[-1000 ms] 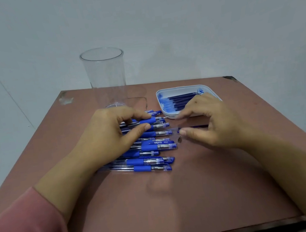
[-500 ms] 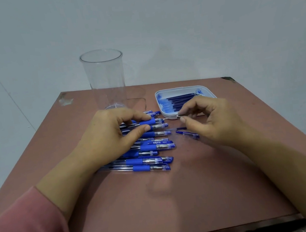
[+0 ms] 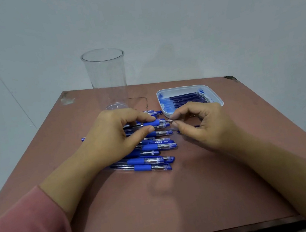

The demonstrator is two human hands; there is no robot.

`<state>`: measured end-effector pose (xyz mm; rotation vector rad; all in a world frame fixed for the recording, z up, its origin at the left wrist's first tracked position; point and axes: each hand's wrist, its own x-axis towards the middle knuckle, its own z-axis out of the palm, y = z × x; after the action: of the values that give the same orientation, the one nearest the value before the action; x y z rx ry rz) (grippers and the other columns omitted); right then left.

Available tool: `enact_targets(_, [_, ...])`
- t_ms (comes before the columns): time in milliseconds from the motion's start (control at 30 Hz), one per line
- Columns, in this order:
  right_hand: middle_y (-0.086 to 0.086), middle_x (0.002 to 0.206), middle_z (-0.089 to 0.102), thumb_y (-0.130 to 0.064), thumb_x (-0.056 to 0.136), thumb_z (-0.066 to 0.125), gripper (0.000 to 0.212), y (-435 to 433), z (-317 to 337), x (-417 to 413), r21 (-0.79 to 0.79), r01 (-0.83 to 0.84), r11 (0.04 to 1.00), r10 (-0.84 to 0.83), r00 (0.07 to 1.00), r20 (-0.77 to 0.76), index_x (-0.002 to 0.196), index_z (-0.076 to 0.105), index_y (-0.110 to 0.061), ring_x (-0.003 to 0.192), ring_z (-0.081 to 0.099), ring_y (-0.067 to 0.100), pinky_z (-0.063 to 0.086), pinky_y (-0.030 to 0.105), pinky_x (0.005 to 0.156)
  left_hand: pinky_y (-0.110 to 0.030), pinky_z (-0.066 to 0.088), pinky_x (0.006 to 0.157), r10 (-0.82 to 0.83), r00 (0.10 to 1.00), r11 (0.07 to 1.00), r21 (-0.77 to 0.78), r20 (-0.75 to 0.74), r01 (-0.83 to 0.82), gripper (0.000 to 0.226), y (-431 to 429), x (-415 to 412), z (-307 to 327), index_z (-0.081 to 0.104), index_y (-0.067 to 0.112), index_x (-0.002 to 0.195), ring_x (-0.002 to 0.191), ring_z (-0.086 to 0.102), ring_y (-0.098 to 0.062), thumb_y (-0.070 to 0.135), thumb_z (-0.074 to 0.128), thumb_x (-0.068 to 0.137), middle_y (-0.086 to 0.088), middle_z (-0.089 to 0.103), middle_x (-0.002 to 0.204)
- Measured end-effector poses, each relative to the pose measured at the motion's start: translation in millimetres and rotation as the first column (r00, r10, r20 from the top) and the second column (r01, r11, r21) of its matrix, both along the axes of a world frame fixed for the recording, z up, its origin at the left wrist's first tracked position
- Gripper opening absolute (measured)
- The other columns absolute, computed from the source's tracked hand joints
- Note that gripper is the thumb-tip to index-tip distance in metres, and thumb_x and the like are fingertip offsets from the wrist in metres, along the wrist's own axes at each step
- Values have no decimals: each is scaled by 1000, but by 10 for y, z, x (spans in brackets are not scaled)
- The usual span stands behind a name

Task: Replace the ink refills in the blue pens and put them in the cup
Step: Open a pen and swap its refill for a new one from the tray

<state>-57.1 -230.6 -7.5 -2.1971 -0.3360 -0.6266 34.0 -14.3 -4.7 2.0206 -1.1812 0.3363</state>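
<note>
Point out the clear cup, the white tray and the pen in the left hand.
clear cup [image 3: 105,77]: head view, on its side wall.
white tray [image 3: 180,88]: head view, on its far rim.
held pen [image 3: 152,123]: head view, on its blue grip.

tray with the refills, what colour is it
The tray is white with blue stains inside; the head view shows it best.

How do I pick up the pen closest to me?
Pinch the nearest pen by its blue rubber grip, from above and the near side: it lies flat and sideways at the pile's front edge, with bare table before it.
</note>
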Motion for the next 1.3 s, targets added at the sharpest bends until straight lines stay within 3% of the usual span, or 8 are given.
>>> enact_targets(300, [-19, 77, 65, -5, 81, 72, 24, -51, 13, -6, 73, 16, 997, -16, 1000, 7, 86, 66, -28, 71, 61, 2, 44, 8, 67, -11, 46, 73, 19, 1000, 1000, -12, 11, -18, 18, 23, 26, 1, 73, 34, 100, 83, 62, 6, 33, 74, 82, 34, 62, 84])
enact_targets(500, [-19, 86, 67, -6, 80, 76, 29, 38, -15, 30, -56, -6, 998, 7, 1000, 2, 92, 65, -30, 80, 65, 2, 48, 10, 75, -4, 40, 72, -12, 1000, 1000, 9, 17, 12, 18, -22, -22, -27, 74, 30, 99, 82, 60, 11, 30, 76, 81, 33, 62, 84])
enact_targets(633, [-17, 86, 66, -25, 88, 68, 7, 19, -56, 74, -150, 11, 989, -5, 999, 35, 95, 68, -25, 81, 62, 2, 45, 9, 72, -5, 41, 73, -11, 1000, 1000, 7, 20, 11, 18, -24, -17, -27, 74, 31, 99, 82, 61, 10, 31, 75, 81, 31, 63, 85])
enact_targets(700, [-12, 88, 67, -30, 89, 66, 17, 3, -62, 80, -187, 27, 982, -16, 998, 59, 103, 69, -22, 84, 62, 3, 45, 9, 74, -9, 44, 73, -10, 1000, 1000, 1, 14, 10, 18, -24, -9, -28, 74, 32, 100, 83, 62, 8, 34, 74, 82, 28, 65, 87])
enact_targets(800, [-9, 93, 65, -21, 82, 75, 30, -16, -44, 68, -191, 36, 981, -15, 993, 114, 110, 64, -21, 87, 61, 2, 45, 8, 79, -13, 47, 74, -8, 1000, 1000, -4, 19, 8, 19, -20, -5, -31, 74, 32, 101, 84, 62, 7, 37, 73, 82, 26, 67, 88])
enact_targets(867, [-5, 91, 66, -13, 84, 73, 17, -23, -49, 79, -288, 58, 956, -3, 982, 187, 100, 68, -13, 84, 60, 5, 46, 13, 77, -13, 47, 74, -8, 1000, 1000, -5, 14, 8, 19, -18, -6, -33, 74, 32, 101, 84, 61, 8, 36, 73, 82, 26, 67, 88])
enact_targets(1100, [-8, 93, 66, -22, 87, 70, 27, -51, -71, 77, -269, 45, 962, -10, 992, 129, 112, 67, -14, 84, 61, 3, 43, 7, 78, -8, 43, 72, -14, 1000, 1000, -9, 16, 14, 18, -31, -15, -40, 74, 32, 99, 82, 61, 7, 33, 74, 81, 29, 65, 85])
enact_targets(1300, [-4, 86, 65, -19, 91, 65, 12, -56, -83, 103, -369, 53, 928, 11, 985, 169, 99, 69, -11, 79, 58, 8, 46, 21, 74, -4, 40, 74, -26, 999, 1000, 6, 48, 25, 19, -34, -12, -53, 74, 30, 102, 83, 60, 12, 32, 74, 83, 34, 60, 85])
